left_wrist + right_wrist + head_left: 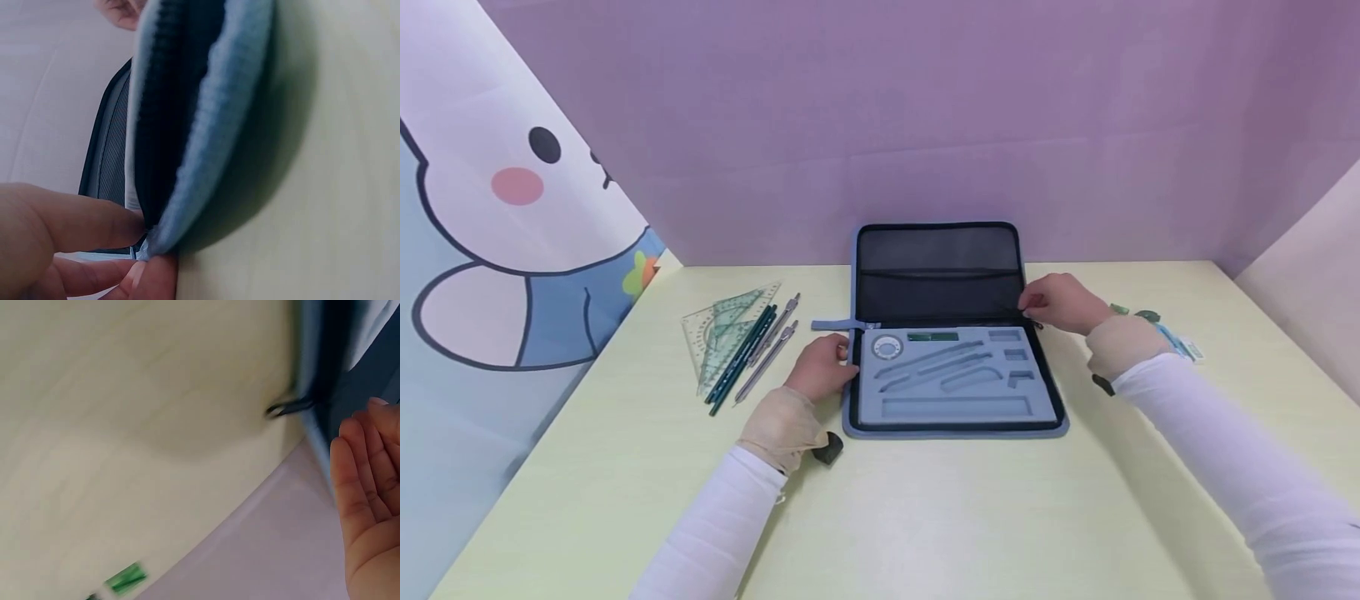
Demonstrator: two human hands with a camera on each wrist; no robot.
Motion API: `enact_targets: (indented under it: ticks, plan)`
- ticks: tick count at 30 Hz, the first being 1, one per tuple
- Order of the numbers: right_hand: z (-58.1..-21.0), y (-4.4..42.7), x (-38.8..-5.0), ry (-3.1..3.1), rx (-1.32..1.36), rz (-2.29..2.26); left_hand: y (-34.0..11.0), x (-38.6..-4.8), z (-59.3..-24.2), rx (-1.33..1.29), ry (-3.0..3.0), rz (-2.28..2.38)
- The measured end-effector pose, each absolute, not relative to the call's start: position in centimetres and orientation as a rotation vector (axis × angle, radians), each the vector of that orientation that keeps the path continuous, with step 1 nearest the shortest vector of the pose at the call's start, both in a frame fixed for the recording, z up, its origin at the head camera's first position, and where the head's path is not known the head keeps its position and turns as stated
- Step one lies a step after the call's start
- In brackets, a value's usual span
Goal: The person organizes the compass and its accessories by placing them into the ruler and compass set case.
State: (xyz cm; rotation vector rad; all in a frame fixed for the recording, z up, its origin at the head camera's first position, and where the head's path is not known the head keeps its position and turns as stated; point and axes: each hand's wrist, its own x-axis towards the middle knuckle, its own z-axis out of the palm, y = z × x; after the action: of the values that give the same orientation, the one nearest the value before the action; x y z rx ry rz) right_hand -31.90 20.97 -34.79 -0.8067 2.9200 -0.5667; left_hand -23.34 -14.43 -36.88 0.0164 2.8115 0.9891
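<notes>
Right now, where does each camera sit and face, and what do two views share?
Head: head-worn, facing forward and down at the blue zippered fabric case; left hand, right hand, white sleeves show.
Left wrist: worn there, facing the case's edge; left fingers, right hand show.
Right wrist: worn there, facing the pale tabletop; right hand shows.
Both wrist views share case and right hand.

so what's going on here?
A person's left hand pinches the left edge of an open blue zip case; the right hand is at the lower right corner of its black lid, grip unclear. A round pale disc and a small green piece sit in the grey-blue foam insert. Clear plastic triangles, dark green pencils and silver metal compasses lie left of the case.
</notes>
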Motion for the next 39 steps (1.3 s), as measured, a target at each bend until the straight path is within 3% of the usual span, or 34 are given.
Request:
enact_targets:
  ticks: [21,39]
  plan:
    - [-34.8,29.5,-31.6,3.003,-0.573,-0.500,-14.3,-22.9,-36.3,0.021,2.811,1.000]
    - [-35.5,32.2,-31.7,3.028,-0.337,-0.464,-14.3,-22.7,-36.6,0.020,2.818,1.016]
